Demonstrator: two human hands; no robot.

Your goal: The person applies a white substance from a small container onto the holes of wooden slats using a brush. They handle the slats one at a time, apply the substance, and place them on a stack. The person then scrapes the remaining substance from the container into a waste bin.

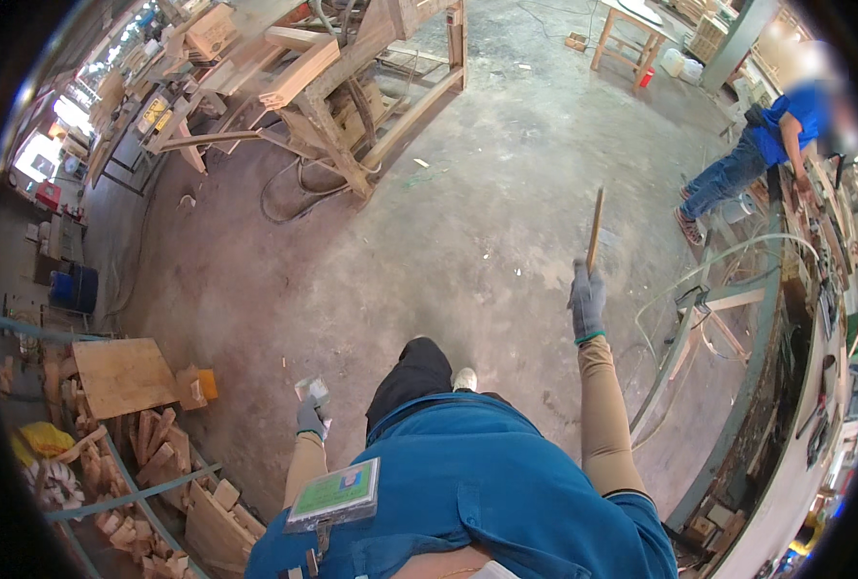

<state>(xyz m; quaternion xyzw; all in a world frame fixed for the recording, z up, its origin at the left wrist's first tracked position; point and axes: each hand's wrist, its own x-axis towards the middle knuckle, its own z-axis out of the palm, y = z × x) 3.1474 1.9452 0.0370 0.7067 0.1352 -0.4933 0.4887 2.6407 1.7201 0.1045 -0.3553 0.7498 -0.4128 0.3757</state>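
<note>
My right hand (588, 301), in a grey glove with a green cuff edge, is closed round the lower end of a thin wooden stick (596, 230). The stick points up and away from me, held out over the floor to the right of my body. Low at my left side, my left hand (310, 417), also grey-gloved, is closed on a small pale object (314, 390). Its kind is too small to tell, and the fingers cover part of it. Both hands are apart from any bench.
A wooden workbench (327, 125) with boards stands ahead on the left, hoses below it. Scrap wood (154, 439) and a plywood sheet (125, 376) lie at lower left. A long cluttered bench (786, 386) runs along the right, where a person in blue (747, 154) works. Concrete floor (429, 222) stretches between.
</note>
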